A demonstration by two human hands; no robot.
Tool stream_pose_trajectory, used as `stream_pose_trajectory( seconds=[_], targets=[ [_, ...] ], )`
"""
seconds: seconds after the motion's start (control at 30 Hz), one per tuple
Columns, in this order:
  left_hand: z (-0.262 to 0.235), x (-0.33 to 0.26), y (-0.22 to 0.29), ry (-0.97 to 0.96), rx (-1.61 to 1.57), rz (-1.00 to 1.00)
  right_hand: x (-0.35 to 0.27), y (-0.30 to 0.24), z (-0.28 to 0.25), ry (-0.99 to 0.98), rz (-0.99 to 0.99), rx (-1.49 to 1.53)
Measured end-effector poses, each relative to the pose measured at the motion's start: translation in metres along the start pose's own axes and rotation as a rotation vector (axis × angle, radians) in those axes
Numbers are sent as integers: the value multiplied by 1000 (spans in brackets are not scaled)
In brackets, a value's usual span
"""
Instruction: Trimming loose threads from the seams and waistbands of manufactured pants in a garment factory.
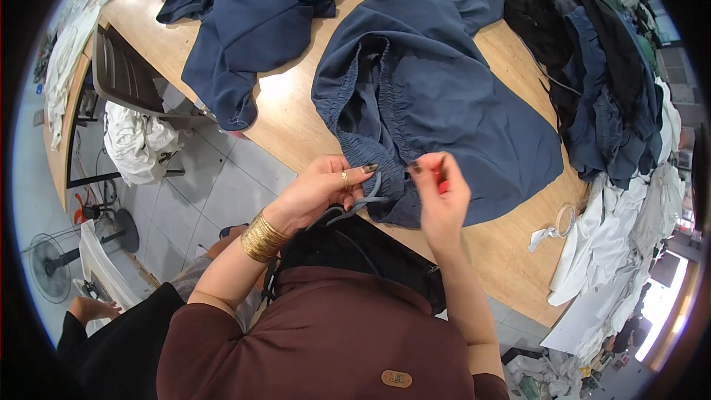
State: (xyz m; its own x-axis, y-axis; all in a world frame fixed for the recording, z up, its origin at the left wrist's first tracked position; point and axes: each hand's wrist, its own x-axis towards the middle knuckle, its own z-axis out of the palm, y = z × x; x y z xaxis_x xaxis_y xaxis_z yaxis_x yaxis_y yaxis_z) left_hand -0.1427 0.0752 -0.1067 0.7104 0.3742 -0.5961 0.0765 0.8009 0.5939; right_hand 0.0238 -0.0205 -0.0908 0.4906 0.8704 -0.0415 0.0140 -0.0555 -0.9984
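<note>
Dark blue elastic-waisted pants [459,104] lie spread on the table, with the gathered waistband opening toward me. My left hand [322,187] is closed at the near edge of the waistband, thumb and fingers pinching it beside a looped grey-blue drawstring [363,204]. The drawstring hangs over the table edge below that hand. My right hand [443,200] is just to the right, closed, its fingertips at the waistband. A small red object [444,182] shows within the right hand's grip; most of it is hidden by the fingers.
More dark blue garments [252,22] lie at the far left of the wooden table [285,115]. Black and blue clothes [603,74] are heaped at right, above white cloth [603,233]. A tape roll [566,221] lies nearby. Left stand a chair [126,78] and fan [52,263]; another person's hand [96,309] shows.
</note>
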Motion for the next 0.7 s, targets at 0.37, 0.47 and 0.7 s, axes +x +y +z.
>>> stream_pose_trajectory(
  seconds=[0.37,0.47,0.7],
  targets=[
    [21,-6,4,-58,-139,47,-21,-30,-17,34,-166,-676],
    [25,-3,3,-50,-149,32,-24,-31,-17,80,-168,-688],
    [35,-1,0,-91,-179,49,-26,-26,-18,50,-279,-767]
  ],
)
